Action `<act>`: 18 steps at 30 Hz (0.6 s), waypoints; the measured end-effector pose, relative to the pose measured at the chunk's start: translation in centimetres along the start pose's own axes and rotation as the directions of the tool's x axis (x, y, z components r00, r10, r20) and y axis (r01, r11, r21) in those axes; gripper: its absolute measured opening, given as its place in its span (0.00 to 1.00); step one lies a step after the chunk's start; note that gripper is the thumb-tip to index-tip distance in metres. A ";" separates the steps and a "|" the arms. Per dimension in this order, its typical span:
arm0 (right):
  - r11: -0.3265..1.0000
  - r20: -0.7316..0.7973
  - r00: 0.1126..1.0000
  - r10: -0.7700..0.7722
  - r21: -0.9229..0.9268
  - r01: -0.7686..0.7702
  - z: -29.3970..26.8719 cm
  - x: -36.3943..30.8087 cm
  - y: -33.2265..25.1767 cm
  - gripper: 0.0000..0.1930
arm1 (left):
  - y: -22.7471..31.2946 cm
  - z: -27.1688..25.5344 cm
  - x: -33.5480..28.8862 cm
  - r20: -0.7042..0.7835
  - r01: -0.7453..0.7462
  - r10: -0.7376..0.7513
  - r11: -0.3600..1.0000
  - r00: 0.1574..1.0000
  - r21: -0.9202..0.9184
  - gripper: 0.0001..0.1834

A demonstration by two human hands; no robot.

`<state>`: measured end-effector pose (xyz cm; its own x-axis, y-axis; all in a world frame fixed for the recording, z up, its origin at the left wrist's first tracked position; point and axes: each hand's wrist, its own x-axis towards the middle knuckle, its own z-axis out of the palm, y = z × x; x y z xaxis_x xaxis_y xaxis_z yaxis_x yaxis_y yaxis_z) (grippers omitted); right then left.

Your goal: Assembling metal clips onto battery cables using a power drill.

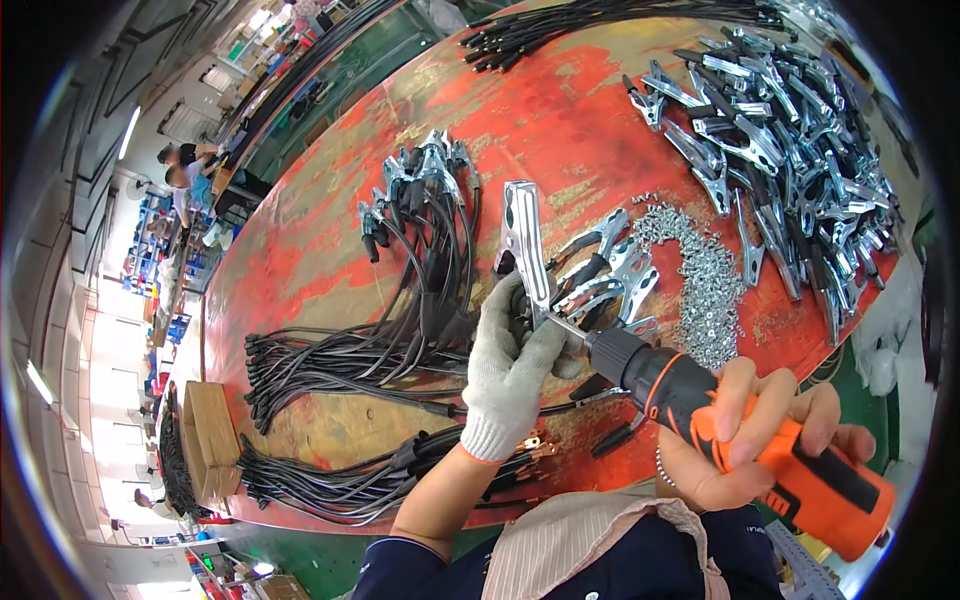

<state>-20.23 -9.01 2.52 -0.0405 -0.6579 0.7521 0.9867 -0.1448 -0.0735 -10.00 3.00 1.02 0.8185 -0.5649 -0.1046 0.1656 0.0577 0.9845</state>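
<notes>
My left hand (pixel 508 375), in a white knit glove, grips a silver metal spring clamp (pixel 523 235) whose jaws point up and away from me. In my bare right hand (pixel 775 425) is an orange and black cordless screwdriver (pixel 672 385). Its bit meets the lower part of the clamp beside my left fingertips; the exact contact point is hidden by the fingers. A few loose clamps (pixel 632 275) lie just beyond the bit. Small silver nuts (pixel 708 290) are spread in a heap to their right.
A large pile of clamps (pixel 770 150) covers the table's far right. Black cables fitted with clamps (pixel 430 175) lie left of my left hand. Nearer me rests a cable bundle (pixel 330 480) with copper ends. A cardboard box (pixel 208 425) stands at the left edge; more cables (pixel 600 28) lie at the back.
</notes>
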 end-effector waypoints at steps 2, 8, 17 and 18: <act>0.998 0.055 0.998 0.023 0.057 -0.026 -0.2 0.0 -0.3 0.40 | -0.3 0.5 0.0 -0.019 -0.007 0.006 1.000 1.000 -0.012 0.29; 0.995 0.155 0.987 0.044 0.083 -0.057 -1.1 0.1 -0.1 0.47 | -0.2 0.8 0.5 -0.040 0.013 -0.013 1.000 0.999 0.002 0.29; 0.994 0.112 0.989 0.101 0.030 -0.105 -0.4 0.7 0.7 0.36 | 0.0 0.8 1.6 0.012 0.065 -0.065 0.998 0.998 -0.019 0.29; 0.994 0.097 0.989 0.108 0.008 -0.109 -0.4 0.7 0.7 0.37 | 0.0 0.9 1.7 0.036 0.080 -0.079 0.997 0.996 -0.014 0.29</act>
<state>-19.66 -9.92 2.74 0.0816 -0.5946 0.7999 0.9865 -0.0662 -0.1499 -9.08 1.31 0.96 0.7828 -0.5966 -0.1770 0.2381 0.0243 0.9709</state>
